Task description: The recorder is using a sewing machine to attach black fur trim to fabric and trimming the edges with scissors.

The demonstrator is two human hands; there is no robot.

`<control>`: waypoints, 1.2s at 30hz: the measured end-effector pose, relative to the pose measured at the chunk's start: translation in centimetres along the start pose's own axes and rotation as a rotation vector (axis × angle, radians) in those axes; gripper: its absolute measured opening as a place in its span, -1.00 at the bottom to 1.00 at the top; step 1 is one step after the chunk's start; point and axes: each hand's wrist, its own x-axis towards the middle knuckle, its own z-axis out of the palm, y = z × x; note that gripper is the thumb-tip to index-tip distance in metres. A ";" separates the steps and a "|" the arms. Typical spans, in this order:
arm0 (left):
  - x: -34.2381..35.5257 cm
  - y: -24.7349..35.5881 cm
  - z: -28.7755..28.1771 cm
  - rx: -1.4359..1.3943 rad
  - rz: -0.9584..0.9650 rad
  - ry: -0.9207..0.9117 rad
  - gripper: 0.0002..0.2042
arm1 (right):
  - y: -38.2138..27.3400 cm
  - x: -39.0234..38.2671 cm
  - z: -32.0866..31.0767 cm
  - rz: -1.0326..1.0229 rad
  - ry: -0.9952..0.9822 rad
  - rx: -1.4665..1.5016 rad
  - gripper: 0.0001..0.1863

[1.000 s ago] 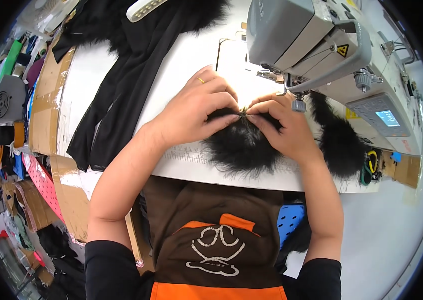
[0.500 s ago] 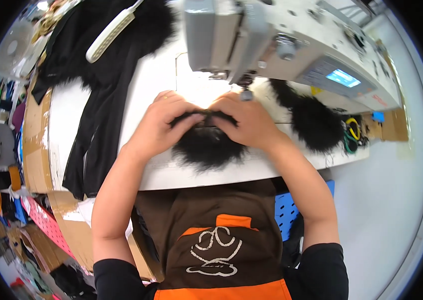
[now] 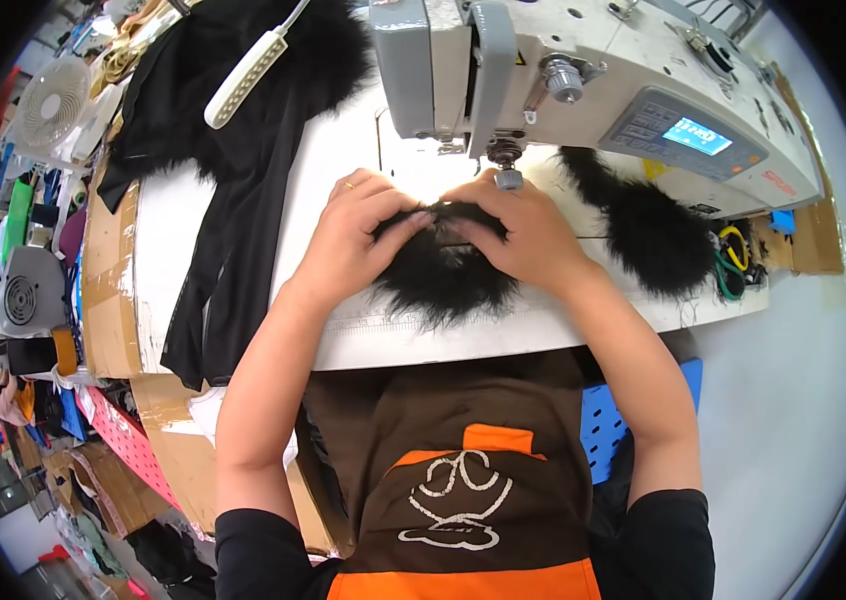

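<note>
A piece of black fur trim (image 3: 443, 285) lies in front of the sewing machine (image 3: 503, 100), its fluffy edge fanning toward me. My left hand (image 3: 361, 238) pinches its left side between thumb and fingers. On the other side my right hand (image 3: 518, 235) grips the same piece, thumb on top. Both thumbs come close together over the middle, just short of the machine's needle area, which glows under a bright light. The fingertips beneath the fur are partly hidden.
Black fabric with fur (image 3: 243, 190) spreads over the table's left side, under a white strip lamp (image 3: 247, 80). Another black fur piece (image 3: 658, 240) lies to the right, beside green and yellow-handled snips (image 3: 731, 262). A fan (image 3: 53, 105) stands far left.
The whole view has shifted, so the scene sits slightly further right. Both hands keep hold of the fur, with little visible movement against the table.
</note>
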 end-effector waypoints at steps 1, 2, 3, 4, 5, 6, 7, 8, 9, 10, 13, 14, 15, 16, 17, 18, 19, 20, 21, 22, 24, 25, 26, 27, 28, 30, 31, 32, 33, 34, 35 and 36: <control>0.1 -0.1 0.1 0.082 0.005 0.002 -0.89 | -0.1 0.2 0.0 -0.002 -0.003 0.004 -0.74; 0.4 -0.3 0.2 0.083 0.001 0.003 -0.89 | -0.1 0.3 0.1 0.012 0.025 -0.044 -0.74; 0.7 -0.6 0.3 0.095 0.016 0.012 -0.89 | -0.1 0.5 0.1 0.026 0.052 -0.092 -0.74; 0.9 -0.8 0.4 0.109 0.031 0.020 -0.88 | -0.3 0.6 0.1 0.027 0.048 -0.087 -0.74; 1.1 -1.0 0.4 0.109 0.025 0.019 -0.88 | -0.4 0.7 0.0 0.008 0.046 -0.119 -0.74; 1.2 -1.1 0.5 0.100 0.042 0.029 -0.88 | -0.5 0.7 0.1 -0.010 0.044 -0.151 -0.74; 1.3 -1.1 0.5 0.090 0.059 0.039 -0.88 | -0.3 0.7 0.2 -0.009 0.041 -0.147 -0.74; 1.3 -1.1 0.5 0.090 0.055 0.037 -0.88 | 0.1 0.7 0.3 -0.011 0.026 -0.125 -0.75; 1.3 -1.0 0.5 0.091 0.051 0.039 -0.89 | 0.4 0.7 0.3 -0.013 0.012 -0.103 -0.75; 1.3 -1.1 0.5 0.090 0.050 0.040 -0.89 | 0.6 0.7 0.3 -0.009 0.011 -0.101 -0.75; 1.4 -1.2 0.5 0.008 0.032 0.038 -0.90 | 0.9 0.7 0.2 -0.004 0.012 -0.076 -0.77; 1.4 -1.2 0.4 0.007 0.030 0.034 -0.90 | 0.9 0.7 0.1 -0.008 0.004 -0.079 -0.79; 1.4 -1.2 0.3 0.002 0.026 0.026 -0.90 | 0.9 0.7 0.0 -0.012 -0.004 -0.082 -0.80; 1.4 -1.1 0.3 -0.004 0.022 0.018 -0.90 | 0.9 0.6 0.0 -0.010 -0.005 -0.080 -0.80; 1.4 -1.1 0.3 -0.005 0.020 0.015 -0.90 | 1.1 0.6 0.1 -0.011 0.000 -0.071 -0.80; 1.5 -1.0 0.3 0.000 0.021 0.015 -0.90 | 1.1 0.6 0.1 -0.013 0.006 -0.062 -0.81; 1.4 -1.0 0.3 0.006 0.021 0.016 -0.89 | 1.0 0.6 0.0 -0.011 0.004 -0.060 -0.81; 1.4 -1.1 0.3 0.004 0.019 0.014 -0.89 | 0.8 0.7 0.0 -0.012 0.014 -0.058 -0.81; 1.4 -1.2 0.3 0.026 0.020 0.004 -0.90 | 0.6 0.8 -0.1 -0.014 0.024 -0.057 -0.81; 1.4 -1.3 0.3 0.048 0.022 -0.007 -0.90 | 0.6 0.8 0.0 -0.011 0.023 -0.056 -0.81; 1.4 -1.1 0.4 0.056 0.026 -0.010 -0.89 | 0.5 0.8 0.0 -0.044 0.025 -0.061 -0.80; 1.4 -1.1 0.5 0.066 0.032 -0.011 -0.89 | 0.5 0.8 0.0 -0.042 0.024 -0.060 -0.80; 1.4 -1.0 0.5 0.065 0.031 -0.011 -0.89 | 0.5 0.8 0.0 -0.056 0.033 -0.077 -0.80; 1.5 -1.0 0.6 0.070 0.034 -0.006 -0.90 | 0.5 0.8 0.1 -0.070 0.041 -0.094 -0.80; 1.5 -1.0 0.7 0.075 0.037 0.001 -0.90 | 0.5 0.8 0.0 -0.069 0.040 -0.093 -0.80; 1.4 -1.1 0.8 0.073 0.031 0.004 -0.91 | 0.4 0.9 -0.1 -0.079 0.027 -0.103 -0.80; 1.4 -1.1 0.8 0.073 0.026 0.007 -0.91 | 0.4 0.9 -0.1 -0.079 0.024 -0.102 -0.80; 1.3 -1.0 0.7 0.073 0.023 0.008 -0.91 | 0.4 1.0 -0.1 -0.079 0.023 -0.108 -0.81; 1.4 -0.8 0.6 0.094 0.039 0.027 -0.91 | 0.4 1.1 0.0 -0.080 0.022 -0.113 -0.82; 1.5 -0.7 0.6 0.115 0.057 0.046 -0.89 | 0.7 1.1 0.1 -0.081 0.020 -0.113 -0.82; 1.5 -0.6 0.8 0.115 0.056 0.048 -0.89 | 1.0 1.0 0.3 -0.066 0.035 -0.153 -0.82; 1.4 -0.6 1.1 0.108 0.035 0.137 -0.84 | 1.3 0.9 0.5 -0.052 0.050 -0.194 -0.83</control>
